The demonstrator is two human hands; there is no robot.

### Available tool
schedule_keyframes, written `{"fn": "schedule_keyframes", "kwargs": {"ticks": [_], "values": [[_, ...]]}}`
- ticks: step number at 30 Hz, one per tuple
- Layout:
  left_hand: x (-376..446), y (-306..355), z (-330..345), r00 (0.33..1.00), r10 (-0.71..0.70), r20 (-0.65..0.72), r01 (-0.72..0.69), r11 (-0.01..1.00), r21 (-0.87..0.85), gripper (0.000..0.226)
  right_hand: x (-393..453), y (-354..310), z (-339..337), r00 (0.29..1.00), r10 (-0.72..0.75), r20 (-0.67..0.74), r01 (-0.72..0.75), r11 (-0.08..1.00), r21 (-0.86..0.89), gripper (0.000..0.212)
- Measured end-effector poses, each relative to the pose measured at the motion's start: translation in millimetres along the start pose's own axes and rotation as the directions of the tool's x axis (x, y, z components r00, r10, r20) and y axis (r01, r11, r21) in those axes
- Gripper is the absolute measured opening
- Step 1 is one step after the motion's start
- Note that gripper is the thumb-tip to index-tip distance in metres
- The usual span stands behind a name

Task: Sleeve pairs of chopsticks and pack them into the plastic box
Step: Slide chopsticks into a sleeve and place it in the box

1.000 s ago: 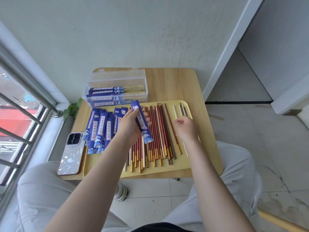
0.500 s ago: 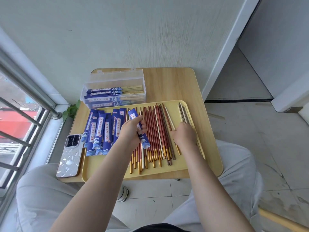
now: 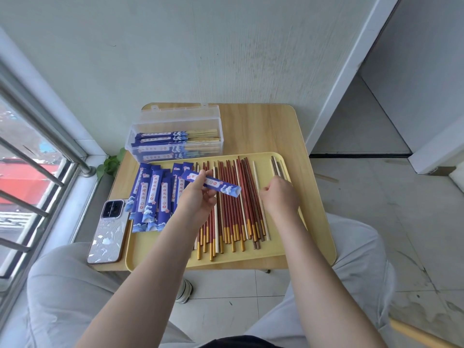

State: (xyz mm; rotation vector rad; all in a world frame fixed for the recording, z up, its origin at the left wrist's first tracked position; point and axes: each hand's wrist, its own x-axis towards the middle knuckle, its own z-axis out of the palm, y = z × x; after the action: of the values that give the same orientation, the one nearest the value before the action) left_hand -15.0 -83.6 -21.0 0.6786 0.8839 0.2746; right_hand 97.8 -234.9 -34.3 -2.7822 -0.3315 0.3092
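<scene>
Blue printed paper sleeve point(image 3: 212, 184): light, flimsy; pinched by left hand point(image 3: 198, 197) above yellow plastic tray point(image 3: 316, 237). Red-and-gold lacquered chopsticks point(image 3: 233, 204): stiff, likely slippery; right hand point(image 3: 277, 197) curled, grasp unclear. Grip sleeve mid-length.

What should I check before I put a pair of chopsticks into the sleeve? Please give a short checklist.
1. Blue sleeve held in left hand: ok.
2. Sleeve mouth open: cannot tell.
3. Right hand holds a matching pair: cannot tell, its fingers are curled over the loose chopsticks.
4. Plastic box open, with room on top: ok.
5. Spare sleeves on the yellow tray: ok.
</scene>
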Motion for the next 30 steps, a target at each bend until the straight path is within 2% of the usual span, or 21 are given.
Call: {"fn": "schedule_keyframes", "kwargs": {"ticks": [3, 7, 14, 17, 19, 21, 23, 24, 25, 26, 30], "values": [[-2, 0, -2, 1.0, 0.017, 0.012, -0.017, 1.0, 0.017, 0.017, 0, 1, 6, 0.998, 0.007, 0.067, -0.005, 1.0, -0.026, 0.016], [-3, -1, -5, 1.0, 0.024, 0.015, -0.025, 0.998, 0.063, 0.022, -1, 2, 18, 0.993, 0.019, 0.118, -0.021, 1.0, 0.014, 0.02], [-7, 1, -4, 0.99, -0.012, 0.138, 0.028, 0.994, -0.109, 0.022, -2, -5, 8, 0.982, 0.053, 0.182, -0.034, 0.994, -0.107, 0.014], [-8, 0, -5, 0.992, -0.016, 0.122, 0.028, 0.995, -0.094, 0.018, -2, -2, 7, 0.986, 0.063, 0.155, -0.062, 0.998, -0.014, 0.024], [-8, 0, -5, 0.997, -0.021, 0.079, 0.028, 0.996, -0.089, 0.02, -4, -2, 5, 0.993, 0.044, 0.107, -0.062, 0.983, 0.172, 0.019], [-7, -1, -5, 0.999, -0.028, 0.041, 0.032, 0.994, -0.104, 0.024, -6, -6, 0, 0.992, 0.014, 0.121, -0.072, 0.872, 0.484, 0.006], [-7, -3, -5, 0.998, -0.05, 0.027, 0.053, 0.99, -0.128, 0.029, -7, -13, -4, 0.979, 0.009, 0.205, -0.169, 0.604, 0.779, 0.009], [-7, -4, -4, 0.998, -0.063, 0.028, 0.066, 0.989, -0.129, 0.03, -8, -17, -8, 0.967, -0.001, 0.255, -0.227, 0.451, 0.863, 0.008], [-8, -5, -3, 0.996, -0.08, 0.039, 0.084, 0.99, -0.116, 0.031, -7, -20, -8, 0.959, -0.013, 0.283, -0.262, 0.342, 0.903, 0.011], [-9, -5, -3, 0.993, -0.102, 0.057, 0.106, 0.991, -0.085, 0.031, -7, -23, -9, 0.956, -0.028, 0.291, -0.27, 0.298, 0.916, 0.016], [-16, 0, -9, 0.942, -0.239, 0.234, 0.188, 0.957, 0.22, 0.032, -8, -22, -10, 0.959, -0.108, 0.262, -0.222, 0.291, 0.931, 0.026]]}}
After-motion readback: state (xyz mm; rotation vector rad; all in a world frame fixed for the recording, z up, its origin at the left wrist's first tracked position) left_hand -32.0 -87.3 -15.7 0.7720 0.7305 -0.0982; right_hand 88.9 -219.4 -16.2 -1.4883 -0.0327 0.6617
